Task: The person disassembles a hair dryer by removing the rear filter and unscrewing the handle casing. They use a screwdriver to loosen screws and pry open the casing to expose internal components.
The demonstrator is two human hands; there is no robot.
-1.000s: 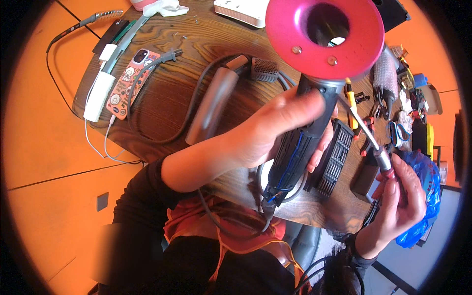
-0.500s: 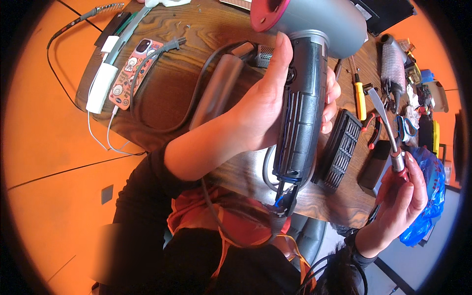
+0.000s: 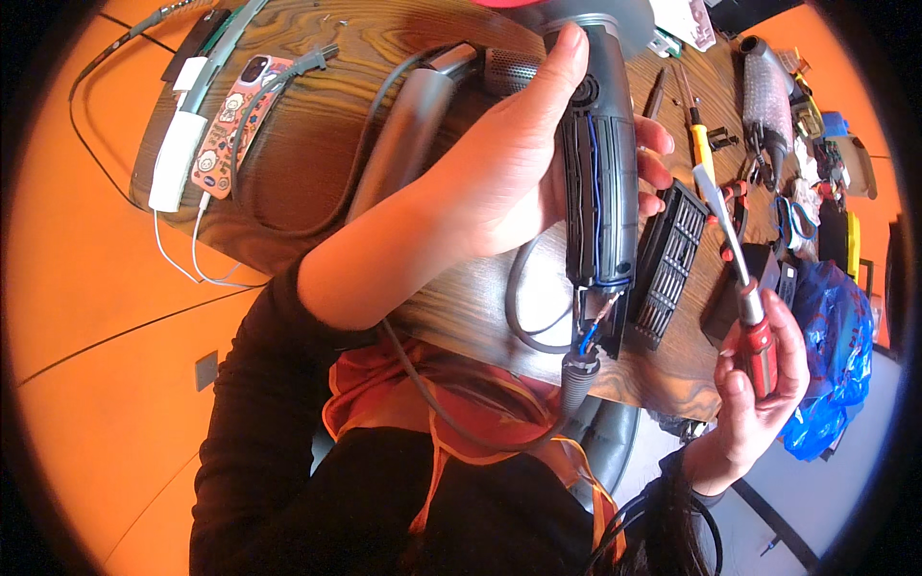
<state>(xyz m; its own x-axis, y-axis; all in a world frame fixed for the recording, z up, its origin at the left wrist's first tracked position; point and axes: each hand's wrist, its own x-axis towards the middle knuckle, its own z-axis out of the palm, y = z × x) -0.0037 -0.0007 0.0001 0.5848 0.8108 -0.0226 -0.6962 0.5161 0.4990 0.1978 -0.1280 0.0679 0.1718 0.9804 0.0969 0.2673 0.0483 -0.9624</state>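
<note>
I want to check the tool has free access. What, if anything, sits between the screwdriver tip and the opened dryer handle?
Nothing visible does. The right hand holds the screwdriver beside the dryer handle, which the left hand grips. Only open air lies between them; the black grille lies below on the table.

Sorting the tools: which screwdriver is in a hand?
The red-handled screwdriver, gripped in the right hand; the yellow-handled screwdriver lies untouched on the table.
</note>
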